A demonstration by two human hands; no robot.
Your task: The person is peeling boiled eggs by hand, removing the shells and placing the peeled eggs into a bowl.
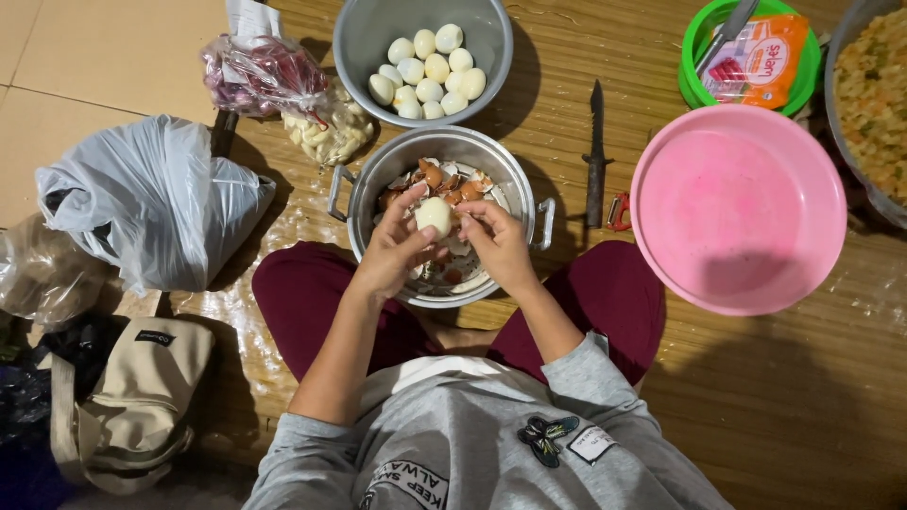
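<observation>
We are holding the pale, half-peeled boiled egg [434,216] over the two-handled metal pot [529,194] of brown shell fragments; left hand [397,247] is cradling it, right hand [493,242] is pinching shell, ideally lifting membrane gently.

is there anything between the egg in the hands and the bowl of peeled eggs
Nothing visible. The egg sits in both hands over the pot of shells, and the bowl of peeled eggs lies just beyond the pot's far rim, open on top.

A pale, mostly peeled boiled egg [434,216] sits upright between the fingertips of both hands, above the shell-filled pot [529,189].
</observation>
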